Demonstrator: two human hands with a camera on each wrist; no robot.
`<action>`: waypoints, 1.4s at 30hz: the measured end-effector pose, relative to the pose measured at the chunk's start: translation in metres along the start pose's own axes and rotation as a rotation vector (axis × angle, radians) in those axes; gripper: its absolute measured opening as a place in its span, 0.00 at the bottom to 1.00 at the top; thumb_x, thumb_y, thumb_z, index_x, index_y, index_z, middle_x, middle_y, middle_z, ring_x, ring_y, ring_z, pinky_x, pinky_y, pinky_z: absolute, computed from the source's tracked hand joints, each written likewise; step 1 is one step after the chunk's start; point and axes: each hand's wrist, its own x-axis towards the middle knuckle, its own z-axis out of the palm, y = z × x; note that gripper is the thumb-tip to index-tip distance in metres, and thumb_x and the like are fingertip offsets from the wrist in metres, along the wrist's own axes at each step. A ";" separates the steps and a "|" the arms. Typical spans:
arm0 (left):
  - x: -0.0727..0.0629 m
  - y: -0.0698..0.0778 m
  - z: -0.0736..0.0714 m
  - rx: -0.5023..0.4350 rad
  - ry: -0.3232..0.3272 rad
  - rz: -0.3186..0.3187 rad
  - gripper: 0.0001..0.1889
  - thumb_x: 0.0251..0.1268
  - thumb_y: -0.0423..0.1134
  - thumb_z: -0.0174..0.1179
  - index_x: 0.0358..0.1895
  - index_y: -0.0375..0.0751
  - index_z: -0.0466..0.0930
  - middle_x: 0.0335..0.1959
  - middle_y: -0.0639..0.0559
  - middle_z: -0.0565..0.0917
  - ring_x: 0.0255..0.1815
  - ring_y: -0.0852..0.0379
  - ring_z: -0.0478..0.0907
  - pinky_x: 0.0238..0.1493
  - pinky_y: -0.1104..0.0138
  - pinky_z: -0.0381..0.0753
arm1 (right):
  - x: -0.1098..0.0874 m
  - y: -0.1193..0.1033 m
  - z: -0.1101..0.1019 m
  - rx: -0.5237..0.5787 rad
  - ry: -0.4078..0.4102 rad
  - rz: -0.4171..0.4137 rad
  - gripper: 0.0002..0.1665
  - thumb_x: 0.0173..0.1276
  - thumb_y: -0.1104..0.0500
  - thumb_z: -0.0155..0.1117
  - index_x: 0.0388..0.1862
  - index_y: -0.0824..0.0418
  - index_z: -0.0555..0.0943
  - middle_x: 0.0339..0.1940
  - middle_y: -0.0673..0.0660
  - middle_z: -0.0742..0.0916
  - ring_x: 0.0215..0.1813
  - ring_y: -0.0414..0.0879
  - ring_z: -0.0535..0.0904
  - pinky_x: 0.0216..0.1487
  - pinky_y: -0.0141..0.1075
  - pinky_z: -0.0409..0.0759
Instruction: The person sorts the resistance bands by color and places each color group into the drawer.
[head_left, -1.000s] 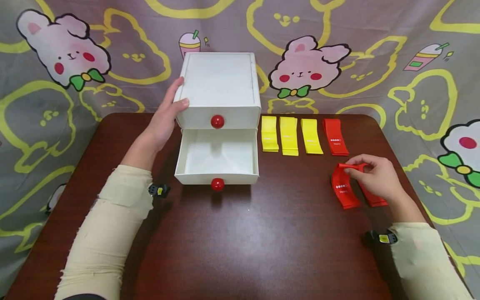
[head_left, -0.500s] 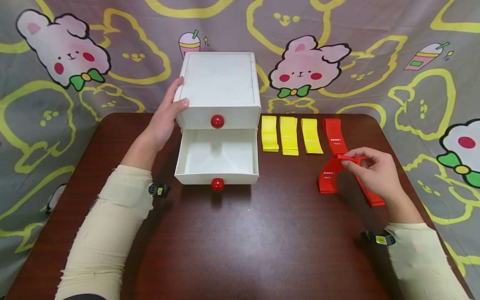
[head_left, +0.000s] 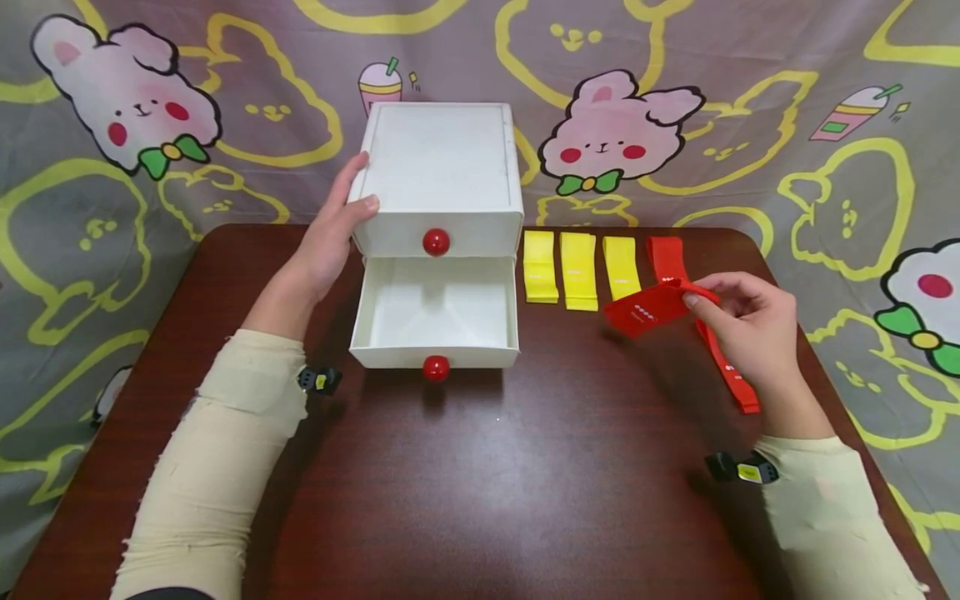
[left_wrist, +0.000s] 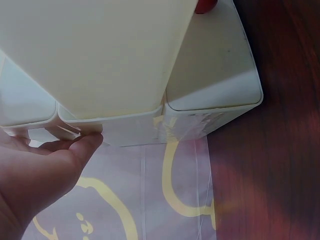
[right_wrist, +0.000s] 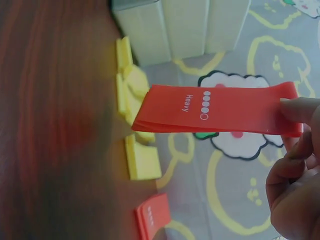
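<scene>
My left hand [head_left: 326, 242] grips the left side of the white drawer cabinet [head_left: 438, 158], thumb at its top edge. Below the top drawer, another drawer [head_left: 435, 312] with a red knob is pulled out, nothing inside. In the left wrist view that drawer [left_wrist: 110, 50] is the middle of three tiers. My right hand [head_left: 753, 333] pinches one end of a red resistance band [head_left: 645, 308] marked "Heavy" between thumb and fingers. The band [right_wrist: 215, 110] stretches out flat, raised over the table. Two more red bands lie nearby, one behind [head_left: 666, 258] and one [head_left: 731, 375] partly under the hand.
Three yellow resistance bands [head_left: 579, 271] lie in a row right of the cabinet at the table's back. A patterned cloth [head_left: 285, 75] hangs behind the dark wooden table [head_left: 450, 500].
My right hand has lifted the red band off the table and moved it up and to the left, its free end swinging toward the cabinet. The left hand has stayed put.
</scene>
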 end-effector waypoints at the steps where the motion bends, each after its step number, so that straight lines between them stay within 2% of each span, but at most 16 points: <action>1: 0.000 0.000 0.000 0.000 0.001 0.000 0.33 0.75 0.48 0.45 0.80 0.64 0.46 0.78 0.51 0.49 0.71 0.51 0.52 0.68 0.51 0.52 | 0.001 -0.003 0.001 0.012 0.013 -0.001 0.13 0.65 0.65 0.71 0.47 0.69 0.85 0.30 0.51 0.86 0.19 0.44 0.68 0.19 0.30 0.67; 7: 0.001 -0.001 0.000 -0.008 0.002 0.009 0.33 0.75 0.47 0.45 0.80 0.63 0.46 0.78 0.50 0.49 0.71 0.51 0.53 0.68 0.53 0.53 | 0.009 -0.020 0.008 0.091 0.072 -0.016 0.14 0.65 0.66 0.70 0.47 0.72 0.85 0.33 0.52 0.87 0.19 0.44 0.69 0.23 0.28 0.72; 14: 0.001 -0.002 -0.001 -0.006 0.002 0.012 0.33 0.75 0.48 0.45 0.80 0.64 0.46 0.78 0.51 0.50 0.71 0.51 0.53 0.68 0.52 0.54 | 0.019 -0.046 0.018 0.367 0.099 -0.039 0.14 0.62 0.70 0.70 0.45 0.77 0.83 0.33 0.59 0.87 0.21 0.45 0.71 0.29 0.28 0.76; 18: 0.001 -0.002 0.000 -0.006 0.004 0.014 0.34 0.75 0.48 0.45 0.80 0.64 0.46 0.78 0.51 0.50 0.71 0.51 0.53 0.68 0.53 0.54 | 0.025 -0.064 0.024 0.499 0.087 -0.106 0.14 0.61 0.72 0.70 0.44 0.80 0.82 0.36 0.64 0.86 0.25 0.48 0.76 0.33 0.30 0.79; 23: 0.001 -0.002 0.000 -0.017 0.006 0.019 0.33 0.75 0.47 0.45 0.80 0.63 0.46 0.77 0.50 0.50 0.70 0.51 0.54 0.68 0.54 0.54 | 0.031 -0.087 0.034 0.588 0.052 -0.181 0.13 0.60 0.75 0.69 0.43 0.82 0.81 0.39 0.67 0.86 0.32 0.51 0.81 0.40 0.33 0.81; 26: 0.002 -0.002 0.000 -0.019 0.006 0.021 0.33 0.75 0.47 0.45 0.80 0.62 0.46 0.77 0.50 0.50 0.70 0.51 0.54 0.68 0.54 0.54 | 0.034 -0.101 0.040 0.597 0.023 -0.204 0.13 0.60 0.75 0.68 0.43 0.83 0.81 0.40 0.66 0.87 0.32 0.51 0.82 0.41 0.33 0.81; 31: 0.002 -0.002 0.000 -0.018 0.003 0.020 0.33 0.75 0.47 0.45 0.80 0.63 0.46 0.77 0.50 0.49 0.71 0.51 0.53 0.68 0.54 0.53 | 0.033 -0.123 0.054 0.577 -0.031 -0.247 0.12 0.61 0.74 0.68 0.43 0.80 0.82 0.41 0.66 0.87 0.22 0.47 0.77 0.32 0.30 0.79; 35: 0.002 -0.002 0.000 -0.019 0.003 0.015 0.33 0.75 0.47 0.45 0.80 0.63 0.46 0.78 0.50 0.49 0.71 0.50 0.52 0.68 0.54 0.52 | 0.030 -0.136 0.069 0.536 -0.077 -0.284 0.11 0.63 0.72 0.68 0.44 0.76 0.84 0.42 0.66 0.87 0.20 0.47 0.74 0.29 0.31 0.78; 39: 0.001 -0.001 0.000 -0.009 0.004 0.015 0.33 0.75 0.48 0.45 0.80 0.63 0.46 0.78 0.51 0.48 0.72 0.50 0.51 0.68 0.53 0.51 | 0.026 -0.145 0.086 0.489 -0.118 -0.295 0.11 0.64 0.69 0.69 0.45 0.71 0.85 0.40 0.63 0.87 0.17 0.47 0.70 0.21 0.32 0.71; 42: 0.000 0.000 0.000 -0.003 0.005 0.014 0.33 0.75 0.48 0.45 0.80 0.63 0.46 0.78 0.51 0.48 0.73 0.50 0.50 0.69 0.53 0.51 | 0.022 -0.149 0.101 0.476 -0.159 -0.282 0.11 0.64 0.68 0.69 0.45 0.68 0.86 0.39 0.61 0.88 0.16 0.48 0.68 0.20 0.33 0.68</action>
